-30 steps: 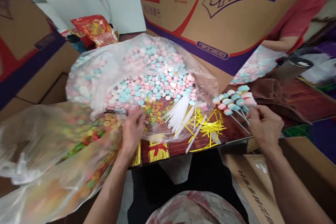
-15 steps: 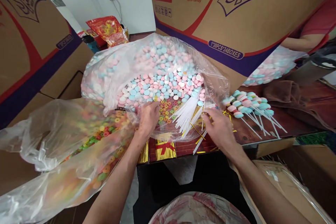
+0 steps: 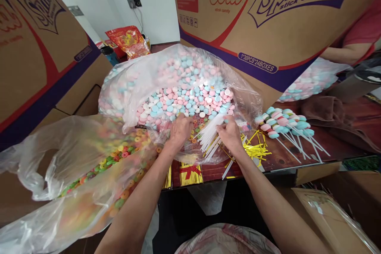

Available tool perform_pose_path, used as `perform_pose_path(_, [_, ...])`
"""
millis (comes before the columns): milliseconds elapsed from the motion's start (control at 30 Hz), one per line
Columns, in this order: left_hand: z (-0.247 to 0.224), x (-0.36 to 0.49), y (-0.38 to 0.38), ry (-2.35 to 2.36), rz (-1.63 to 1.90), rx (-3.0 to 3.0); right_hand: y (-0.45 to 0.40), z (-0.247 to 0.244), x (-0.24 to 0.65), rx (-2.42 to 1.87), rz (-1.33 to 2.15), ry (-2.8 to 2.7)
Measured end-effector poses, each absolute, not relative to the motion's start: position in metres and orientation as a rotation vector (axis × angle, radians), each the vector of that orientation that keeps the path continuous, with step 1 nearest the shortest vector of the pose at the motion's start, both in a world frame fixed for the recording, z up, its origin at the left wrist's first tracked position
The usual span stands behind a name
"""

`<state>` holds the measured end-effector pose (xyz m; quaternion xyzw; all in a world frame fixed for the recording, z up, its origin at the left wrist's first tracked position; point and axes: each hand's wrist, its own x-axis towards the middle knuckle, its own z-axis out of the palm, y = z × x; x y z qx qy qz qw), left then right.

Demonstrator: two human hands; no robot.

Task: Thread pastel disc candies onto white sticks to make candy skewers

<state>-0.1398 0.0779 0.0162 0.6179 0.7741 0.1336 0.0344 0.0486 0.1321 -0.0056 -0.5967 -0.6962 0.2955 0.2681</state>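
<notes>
- White sticks point(image 3: 207, 139) lie fanned out near the front of the counter point(image 3: 275, 159), between the two hands.
- Right hand point(image 3: 231, 133): just off the sticks at 2 o'clock, fingers bent inward at the bundle's edge; I cannot tell whether it grips one.
- Left hand point(image 3: 181, 130): toward 9 o'clock from the sticks, fingers curled down by the sweets; its grip is hidden, so I cannot tell what it holds.
- Pink, blue and white sweets point(image 3: 190, 97): at 11 o'clock, inside a clear bag point(image 3: 245, 93).
- Skewered sweets point(image 3: 282, 121): at 3 o'clock, sticks pointing toward 4.
- Yellow ties point(image 3: 257, 149): between 3 and 4 o'clock.
</notes>
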Motion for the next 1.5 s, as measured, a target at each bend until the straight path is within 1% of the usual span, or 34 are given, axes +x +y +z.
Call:
perform_pose_path(67, [0.014,-0.143,0.073,2.302,0.45,1.945,0.13,-0.005,0.051,-1.614,0.785,-1.875])
perform_pose_path(167, [0.013,-0.146,0.073,2.19,0.57,2.008,0.122,0.003,0.049,-1.648,0.589,-2.012])
perform_pose_path(267, [0.018,-0.144,0.086,2.301,0.694,1.944,0.119,0.008,0.047,-1.694,0.492,-2.064])
perform_pose_path(333, [0.024,-0.141,0.098,2.415,0.609,1.886,0.123,0.005,0.048,-1.691,0.566,-1.988])
perform_pose_path(433, [0.03,-0.137,0.111,2.475,0.358,1.875,0.134,-0.007,0.05,-1.616,0.814,-1.734])
perform_pose_path(500, [0.032,-0.134,0.116,2.512,0.265,1.874,0.138,-0.015,0.052,-1.524,0.953,-1.52])
perform_pose_path(600, [0.031,-0.129,0.121,2.594,0.211,1.814,0.134,-0.018,0.051,-1.333,1.078,-1.278])
perform_pose_path(700, [0.03,-0.123,0.124,2.643,0.242,1.742,0.124,-0.013,0.048,-1.179,1.162,-1.214])
perform_pose_path(767, [0.03,-0.123,0.123,2.644,0.348,1.709,0.12,-0.01,0.048,-1.151,1.175,-1.277])
perform_pose_path(867, [0.032,-0.13,0.112,2.556,0.647,1.639,0.121,-0.011,0.049,-1.227,1.12,-1.455])
perform_pose_path(1000, [0.032,-0.141,0.082,2.121,1.119,1.406,0.129,-0.012,0.055,-1.348,0.964,-1.606])
perform_pose_path(1067, [0.029,-0.141,0.064,1.869,1.264,1.245,0.13,-0.008,0.057,-1.37,0.858,-1.609])
perform_pose_path(1133, [0.024,-0.138,0.049,1.722,1.333,1.097,0.125,0.0,0.056,-1.362,0.736,-1.578])
perform_pose_path(1200, [0.02,-0.134,0.035,1.636,1.36,0.972,0.114,0.009,0.055,-1.297,0.737,-1.547])
perform_pose_path(1233, [0.019,-0.132,0.029,1.591,1.372,0.917,0.106,0.014,0.054,-1.244,0.832,-1.556])
perform_pose_path(1333, [0.018,-0.129,0.014,1.46,1.43,0.762,0.078,0.026,0.059,-1.054,1.355,-1.713])
perform_pose_path(1367, [0.018,-0.13,0.01,1.44,1.448,0.725,0.07,0.029,0.065,-1.013,1.454,-1.793])
perform_pose_path(1400, [0.019,-0.131,0.006,1.432,1.46,0.702,0.064,0.032,0.072,-0.996,1.46,-1.876])
perform_pose_path(1433, [0.02,-0.132,0.002,1.433,1.468,0.692,0.06,0.035,0.082,-1.004,1.384,-1.959])
perform_pose_path(1500, [0.021,-0.135,-0.004,1.439,1.481,0.713,0.056,0.039,0.104,-1.079,1.124,-2.105])
